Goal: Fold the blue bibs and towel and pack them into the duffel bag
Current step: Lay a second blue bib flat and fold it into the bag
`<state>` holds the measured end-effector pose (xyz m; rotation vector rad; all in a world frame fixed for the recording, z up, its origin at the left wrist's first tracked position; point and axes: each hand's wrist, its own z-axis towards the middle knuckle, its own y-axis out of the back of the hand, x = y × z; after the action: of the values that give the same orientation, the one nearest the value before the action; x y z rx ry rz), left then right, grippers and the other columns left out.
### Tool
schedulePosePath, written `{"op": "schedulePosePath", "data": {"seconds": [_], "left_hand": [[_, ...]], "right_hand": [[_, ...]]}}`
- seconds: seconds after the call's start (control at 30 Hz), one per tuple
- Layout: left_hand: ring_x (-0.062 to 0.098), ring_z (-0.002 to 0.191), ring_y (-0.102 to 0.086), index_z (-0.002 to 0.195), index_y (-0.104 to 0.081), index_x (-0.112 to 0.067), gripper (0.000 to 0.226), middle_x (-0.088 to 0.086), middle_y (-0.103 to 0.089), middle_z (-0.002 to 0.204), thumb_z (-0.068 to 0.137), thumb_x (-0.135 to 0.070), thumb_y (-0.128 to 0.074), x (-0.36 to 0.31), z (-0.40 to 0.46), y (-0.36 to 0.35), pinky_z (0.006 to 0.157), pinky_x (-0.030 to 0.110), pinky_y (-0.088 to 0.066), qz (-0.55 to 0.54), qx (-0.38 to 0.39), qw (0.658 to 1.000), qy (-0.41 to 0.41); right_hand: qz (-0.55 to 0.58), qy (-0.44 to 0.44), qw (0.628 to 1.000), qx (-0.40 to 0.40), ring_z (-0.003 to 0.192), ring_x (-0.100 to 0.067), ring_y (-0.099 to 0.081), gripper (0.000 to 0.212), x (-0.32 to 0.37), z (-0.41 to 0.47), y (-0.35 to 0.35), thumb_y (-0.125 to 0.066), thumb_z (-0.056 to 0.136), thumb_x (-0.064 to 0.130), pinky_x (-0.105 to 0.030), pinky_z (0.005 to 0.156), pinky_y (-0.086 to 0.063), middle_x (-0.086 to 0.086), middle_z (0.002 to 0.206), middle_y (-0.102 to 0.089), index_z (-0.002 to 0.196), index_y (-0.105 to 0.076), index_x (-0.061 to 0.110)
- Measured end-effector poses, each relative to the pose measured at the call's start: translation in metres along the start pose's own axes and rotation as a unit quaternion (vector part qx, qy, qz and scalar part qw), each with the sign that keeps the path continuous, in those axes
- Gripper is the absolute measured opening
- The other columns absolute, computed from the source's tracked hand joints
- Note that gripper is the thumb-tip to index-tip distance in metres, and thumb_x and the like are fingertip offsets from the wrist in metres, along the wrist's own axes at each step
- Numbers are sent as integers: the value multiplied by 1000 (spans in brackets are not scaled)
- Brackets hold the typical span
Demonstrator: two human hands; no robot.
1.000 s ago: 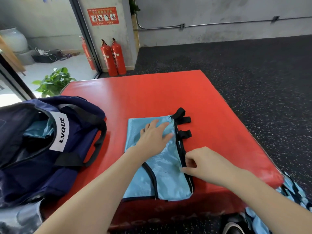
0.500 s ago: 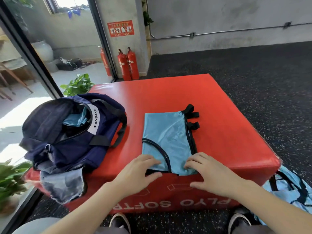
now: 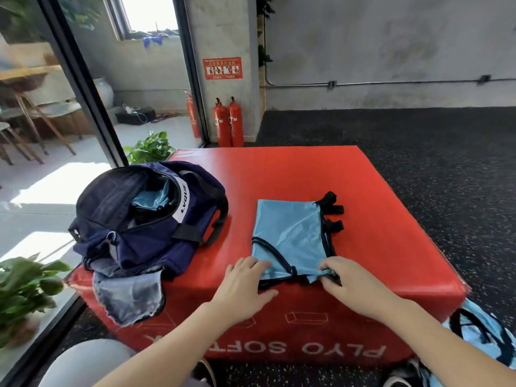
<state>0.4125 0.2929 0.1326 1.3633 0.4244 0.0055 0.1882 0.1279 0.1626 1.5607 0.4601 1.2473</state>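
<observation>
A light blue bib (image 3: 290, 233) with black trim and straps lies folded in half on the red plyo box (image 3: 279, 174). My left hand (image 3: 245, 283) grips its near left corner at the box's front edge. My right hand (image 3: 343, 277) pinches the near right corner, bunching the fabric up slightly. The navy duffel bag (image 3: 145, 216) sits open at the left of the box, with blue cloth (image 3: 150, 198) showing inside.
More blue bibs (image 3: 483, 339) lie on the dark floor at the lower right. Potted plants (image 3: 25, 289) stand at the left by a glass wall. Fire extinguishers (image 3: 229, 121) stand behind the box. A grey flap (image 3: 128, 297) hangs from the bag over the box's front.
My left hand came off the middle of the bib and my right off its edge; both moved to the near corners and now grasp them, lifting the right corner. The camera pulled back.
</observation>
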Motion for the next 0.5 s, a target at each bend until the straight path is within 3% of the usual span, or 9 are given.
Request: {"op": "schedulePosePath", "data": {"seconds": [0.13, 0.27, 0.33, 0.4, 0.5], "left_hand": [[12, 107, -56, 105, -68, -26, 22, -16, -57, 109, 85, -30, -61, -3, 5, -1, 86, 29, -32, -55, -88, 994, -13], [6, 82, -63, 90, -67, -24, 4, -15, -65, 87, 88, -20, -66, -14, 7, 20, 74, 22, -49, -199, -142, 970, -10], [12, 66, -59, 83, -63, -26, 11, -9, -63, 72, 93, -25, -67, -21, 7, 29, 62, 27, -47, -250, -132, 959, 13], [11, 54, -49, 77, -58, -27, 21, -8, -56, 61, 96, -30, -67, -25, 11, 32, 52, 20, -38, -284, -133, 949, 25], [8, 51, -38, 75, -56, -20, 26, -4, -46, 56, 97, -32, -66, -28, 25, 32, 50, 18, -30, -307, -154, 938, 49]], "right_hand": [[51, -29, 998, 12, 51, -5, -45, 5, 5, -1, 15, -60, 96, 30, -21, 52, -34, 10, 66, -55, 93, -58, 33], [136, -56, 988, -45, 50, -8, -33, 13, 3, 2, 31, -63, 87, 22, -28, 51, -27, 7, 58, -45, 77, -54, 21], [179, -60, 978, -85, 51, -10, -32, 16, 4, 5, 39, -61, 82, 20, -31, 50, -25, 6, 57, -39, 72, -51, 15], [211, -64, 968, -123, 52, -13, -32, 14, 5, 10, 47, -58, 76, 23, -31, 50, -24, 5, 57, -37, 68, -50, 15], [207, -77, 962, -162, 54, -12, -37, 12, 2, 23, 55, -62, 79, 22, -31, 51, -29, 4, 58, -45, 71, -58, 15]]}}
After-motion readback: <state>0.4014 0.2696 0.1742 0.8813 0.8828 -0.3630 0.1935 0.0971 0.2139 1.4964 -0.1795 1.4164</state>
